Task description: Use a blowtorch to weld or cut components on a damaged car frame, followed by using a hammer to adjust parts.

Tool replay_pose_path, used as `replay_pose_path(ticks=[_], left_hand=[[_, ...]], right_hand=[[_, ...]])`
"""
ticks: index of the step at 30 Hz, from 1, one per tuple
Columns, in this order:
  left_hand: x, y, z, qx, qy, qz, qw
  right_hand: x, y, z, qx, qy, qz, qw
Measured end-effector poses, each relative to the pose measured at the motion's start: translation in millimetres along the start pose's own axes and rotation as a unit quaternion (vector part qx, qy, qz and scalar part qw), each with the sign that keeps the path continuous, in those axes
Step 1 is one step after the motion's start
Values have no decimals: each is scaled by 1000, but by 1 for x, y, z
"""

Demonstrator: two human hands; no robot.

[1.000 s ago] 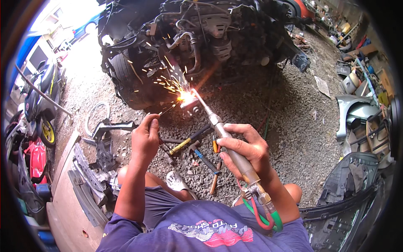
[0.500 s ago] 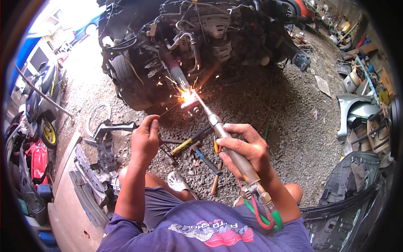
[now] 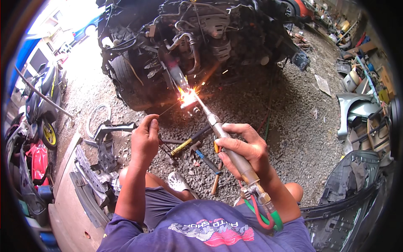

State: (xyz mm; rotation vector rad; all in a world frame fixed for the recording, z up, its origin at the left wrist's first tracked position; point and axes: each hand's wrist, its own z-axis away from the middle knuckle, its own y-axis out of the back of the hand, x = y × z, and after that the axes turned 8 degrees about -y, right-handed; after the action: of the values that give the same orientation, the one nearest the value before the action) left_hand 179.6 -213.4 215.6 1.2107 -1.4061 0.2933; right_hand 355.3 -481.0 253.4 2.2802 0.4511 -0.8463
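Note:
My right hand (image 3: 245, 149) is wrapped round the brass-coloured body of a gas welding torch (image 3: 237, 161), with a red and a green hose running from its rear end. The torch's narrow nozzle slants up and left to a glowing spot at the end of a metal frame rail (image 3: 177, 75), where orange flame and sparks fly. Pinched in my left hand (image 3: 145, 136) is a thin welding rod (image 3: 169, 109), its far end reaching toward the glow. Glare hides the exact contact there. A small bracket with bolts (image 3: 191, 108) shows just below the flame.
Ahead stands a stripped car front with its engine (image 3: 216, 25) exposed and a tyre (image 3: 126, 77) at left. Hammers, one blue-handled (image 3: 208, 161), lie on the gravel before me. Body panels (image 3: 90, 176) are at left; a silver fender (image 3: 348, 109) and black trim (image 3: 352, 172) at right.
Both hands hold nearly the same places. The spark spray has shrunk and changed shape, with more orange flame round the glowing spot.

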Motion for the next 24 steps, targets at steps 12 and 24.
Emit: replay_pose_path(ticks=[12,24], left_hand=[[-7,0,-2,-4,-18,-43,999],[-13,-3,-6,-9,-42,-93,995]], right_hand=[[1,-1,-2,7,20,2,1000],[1,-2,-2,5,7,-4,1000]])
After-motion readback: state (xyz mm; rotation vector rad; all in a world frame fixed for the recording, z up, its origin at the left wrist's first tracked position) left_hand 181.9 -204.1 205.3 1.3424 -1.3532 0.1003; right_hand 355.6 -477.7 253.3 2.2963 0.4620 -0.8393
